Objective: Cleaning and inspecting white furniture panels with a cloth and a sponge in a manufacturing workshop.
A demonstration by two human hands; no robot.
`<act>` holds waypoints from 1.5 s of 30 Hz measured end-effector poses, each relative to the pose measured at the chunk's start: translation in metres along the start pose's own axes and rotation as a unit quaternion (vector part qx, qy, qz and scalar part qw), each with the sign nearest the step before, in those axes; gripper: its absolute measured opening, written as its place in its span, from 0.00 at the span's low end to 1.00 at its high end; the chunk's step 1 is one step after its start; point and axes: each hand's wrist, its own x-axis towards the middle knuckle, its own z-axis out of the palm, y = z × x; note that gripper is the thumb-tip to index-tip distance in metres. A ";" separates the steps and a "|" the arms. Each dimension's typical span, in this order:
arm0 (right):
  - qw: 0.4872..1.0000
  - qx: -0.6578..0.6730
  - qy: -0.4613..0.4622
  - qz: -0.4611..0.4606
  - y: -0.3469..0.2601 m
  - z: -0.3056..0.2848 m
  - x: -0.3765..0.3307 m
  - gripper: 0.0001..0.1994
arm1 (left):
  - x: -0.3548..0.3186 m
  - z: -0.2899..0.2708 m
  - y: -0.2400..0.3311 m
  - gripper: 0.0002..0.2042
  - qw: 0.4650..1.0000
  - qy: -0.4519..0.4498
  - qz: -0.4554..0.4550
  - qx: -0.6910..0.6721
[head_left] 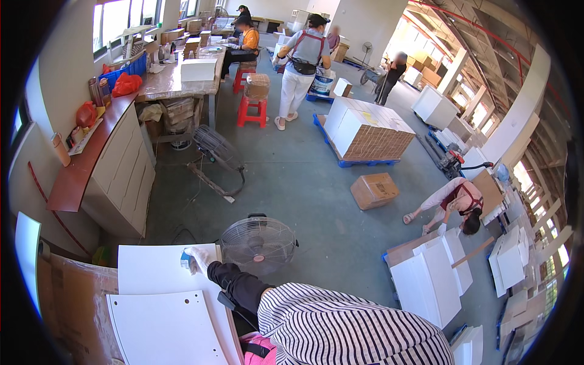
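My right hand (199, 259), in a whitish glove with a black sleeve above it, reaches out to the left. Its fingers are closed around a small blue thing (185, 260), which rests on a white panel (143, 267); what kind of thing it is I cannot make out. Nearer to me, a second white panel (164, 328) with several small dark holes lies overlapping the first. My left hand does not show.
A round floor fan (258, 243) stands just beyond the panels, and another fan (216, 149) farther off. Brown cardboard (82, 304) lies left. A carton (374, 190) sits on the floor. A person (459, 204) bends by stacked white panels (426, 286); other people work farther back.
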 end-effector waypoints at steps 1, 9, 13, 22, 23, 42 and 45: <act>1.000 -0.013 0.001 -0.003 0.000 0.000 0.000 0.15 | 0.000 0.000 0.000 0.24 1.000 -0.001 -0.002 0.004; 1.000 -0.012 -0.007 0.000 -0.004 0.002 -0.003 0.14 | 0.001 0.000 0.000 0.26 1.000 -0.002 -0.008 -0.011; 1.000 -0.025 0.010 0.007 -0.004 0.001 -0.002 0.15 | 0.001 0.000 0.001 0.27 1.000 0.004 -0.010 -0.015; 0.999 -0.046 0.009 -0.010 -0.002 0.001 -0.001 0.14 | 0.001 -0.004 0.002 0.26 1.000 0.003 -0.009 -0.019; 0.999 -0.046 0.004 -0.015 -0.002 0.001 -0.001 0.14 | 0.002 -0.004 0.002 0.26 1.000 0.003 -0.009 -0.019; 0.999 -0.041 -0.003 -0.011 0.004 -0.008 0.011 0.16 | 0.003 -0.006 0.007 0.26 1.000 -0.010 -0.017 -0.018; 0.999 -0.038 -0.001 -0.004 0.003 -0.003 0.007 0.17 | 0.002 -0.009 0.007 0.26 1.000 -0.014 -0.020 -0.014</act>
